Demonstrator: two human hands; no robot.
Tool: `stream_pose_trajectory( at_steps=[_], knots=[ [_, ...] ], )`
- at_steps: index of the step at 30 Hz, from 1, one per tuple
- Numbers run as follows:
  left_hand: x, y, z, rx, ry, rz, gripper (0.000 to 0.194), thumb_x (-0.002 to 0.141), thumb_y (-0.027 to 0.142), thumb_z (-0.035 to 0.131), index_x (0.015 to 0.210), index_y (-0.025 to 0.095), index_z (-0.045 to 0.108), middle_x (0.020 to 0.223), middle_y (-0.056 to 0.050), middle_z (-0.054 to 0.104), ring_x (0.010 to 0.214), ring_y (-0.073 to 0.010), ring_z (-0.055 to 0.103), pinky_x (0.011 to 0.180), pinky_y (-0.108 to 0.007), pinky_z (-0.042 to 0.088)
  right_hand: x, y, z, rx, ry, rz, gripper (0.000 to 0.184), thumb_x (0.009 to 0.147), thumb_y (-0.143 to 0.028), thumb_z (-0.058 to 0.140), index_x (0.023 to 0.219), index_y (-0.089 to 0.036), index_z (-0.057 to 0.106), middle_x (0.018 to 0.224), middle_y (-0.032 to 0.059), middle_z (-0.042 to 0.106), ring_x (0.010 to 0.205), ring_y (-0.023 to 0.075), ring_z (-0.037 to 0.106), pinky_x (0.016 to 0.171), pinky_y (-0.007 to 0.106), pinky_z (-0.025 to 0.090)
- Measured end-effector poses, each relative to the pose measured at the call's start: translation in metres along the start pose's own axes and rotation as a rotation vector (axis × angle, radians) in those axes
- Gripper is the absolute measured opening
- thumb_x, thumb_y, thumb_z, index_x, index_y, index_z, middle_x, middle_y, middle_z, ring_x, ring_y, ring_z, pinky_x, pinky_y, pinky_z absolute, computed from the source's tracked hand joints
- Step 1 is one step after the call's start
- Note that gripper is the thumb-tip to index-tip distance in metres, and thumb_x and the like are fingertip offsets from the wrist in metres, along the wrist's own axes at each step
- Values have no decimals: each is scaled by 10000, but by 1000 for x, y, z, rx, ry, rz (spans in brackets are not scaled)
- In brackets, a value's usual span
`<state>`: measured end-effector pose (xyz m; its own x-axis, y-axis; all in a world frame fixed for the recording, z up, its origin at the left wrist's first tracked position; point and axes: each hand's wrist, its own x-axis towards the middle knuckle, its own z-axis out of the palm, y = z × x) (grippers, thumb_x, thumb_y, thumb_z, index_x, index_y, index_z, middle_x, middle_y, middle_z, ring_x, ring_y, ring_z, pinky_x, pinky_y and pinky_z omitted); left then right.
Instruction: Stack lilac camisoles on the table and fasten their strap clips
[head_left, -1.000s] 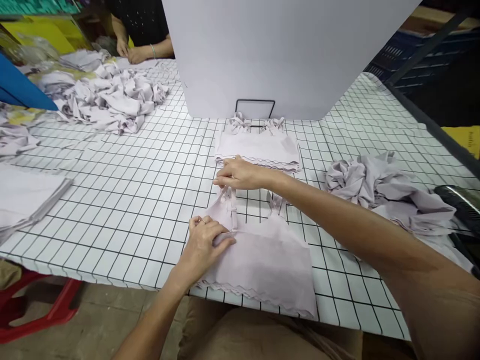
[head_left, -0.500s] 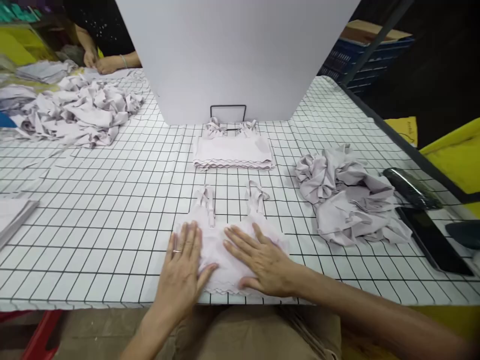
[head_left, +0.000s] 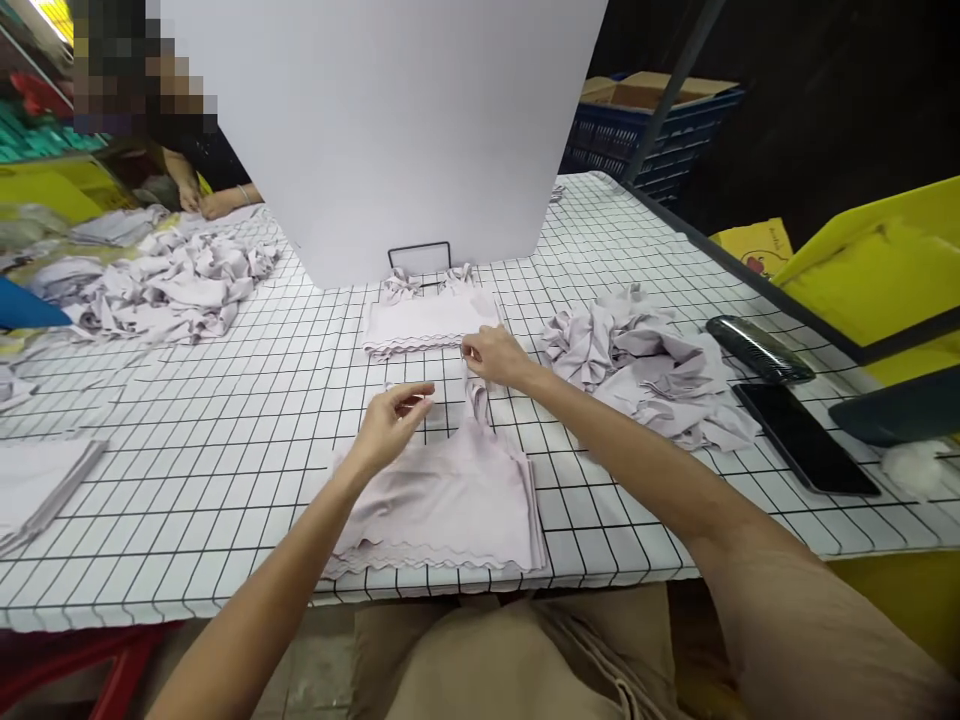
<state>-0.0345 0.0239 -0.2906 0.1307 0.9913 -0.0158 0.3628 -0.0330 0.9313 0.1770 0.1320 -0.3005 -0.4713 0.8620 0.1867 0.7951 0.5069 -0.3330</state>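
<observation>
Lying flat near the front edge of the table (head_left: 225, 420), the pale top (head_left: 442, 495) has its wavy hem toward me and its two straps pointing away. My left hand (head_left: 390, 420) is over the left strap, thumb and fingers brought together in a pinch on it, as far as I can see, though the strap itself is mostly hidden under my fingers. My right hand (head_left: 495, 355) is at the end of the right strap (head_left: 478, 395), also pinching, with the fingers curled around the thin band.

I think the risk is in the straps. They are narrow and they twist easily; if I pull one more than the other, the body of the top can slide and its smooth surface can wrinkle. Because the hem is just beside the table edge, a pull toward me could let the cloth hang over and slip down to my lap.

Just beyond my right hand is the folded stack (head_left: 429, 320), in front of the white board (head_left: 375, 130). My knuckles are near it, so a careless move could push its top layer out of line. The loose pile (head_left: 637, 365) on the right is close to my forearm and could be dragged along. A black phone (head_left: 806, 438) lies farther right, well apart. Another pile (head_left: 157, 290) is at the far left, where another person's hands (head_left: 206, 203) work.
</observation>
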Motion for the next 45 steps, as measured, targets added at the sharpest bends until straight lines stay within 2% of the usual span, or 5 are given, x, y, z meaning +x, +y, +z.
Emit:
stream_pose_trajectory(
  at_steps=[7, 13, 23, 35, 45],
  knots=[
    [-14, 15, 20, -597, -387, -455, 333, 939, 421, 627, 982, 109, 737, 1006, -162, 774, 838, -212, 735, 884, -403, 592, -69, -23, -44, 188, 584, -443, 165, 965, -131, 496, 975, -194, 648, 894, 40, 745, 795, 170, 676, 1064, 505, 418],
    [-34, 26, 53, -938, -414, -645, 262, 1000, 296, 549, 1040, 88, 702, 1088, -184, 761, 1058, -262, 729, 995, -421, 567, -160, -66, -37, 85, 456, -969, 104, 926, -169, 651, 1002, -234, 681, 1067, 47, 764, 1096, 207, 703, 1092, 507, 503],
    [-33, 11, 59, -890, -263, -555, 186, 849, 71, 707, 1025, 62, 766, 969, -139, 778, 849, -148, 717, 945, -302, 543, -147, -52, -16, 1291, -336, 449, 362, 846, -455, 731, 956, -116, 670, 515, -42, 598, 355, 81, 507, 375, 213, 489],
    [-29, 11, 60, -837, -217, -474, 179, 881, 74, 654, 1004, 94, 782, 1088, -153, 776, 1074, -206, 719, 1040, -332, 516, -141, -60, -6, 1390, -380, 614, 452, 655, -405, 898, 935, -131, 675, 394, -111, 483, 286, 55, 409, 299, 180, 433],
    [-17, 7, 63, -830, -208, -480, 161, 887, 72, 643, 1005, 90, 750, 1059, -152, 781, 979, -224, 754, 959, -383, 577, -162, -81, -24, 1398, -875, 373, 356, 720, -430, 847, 815, -95, 777, 528, -31, 604, 392, 51, 509, 354, 164, 469]
  ],
)
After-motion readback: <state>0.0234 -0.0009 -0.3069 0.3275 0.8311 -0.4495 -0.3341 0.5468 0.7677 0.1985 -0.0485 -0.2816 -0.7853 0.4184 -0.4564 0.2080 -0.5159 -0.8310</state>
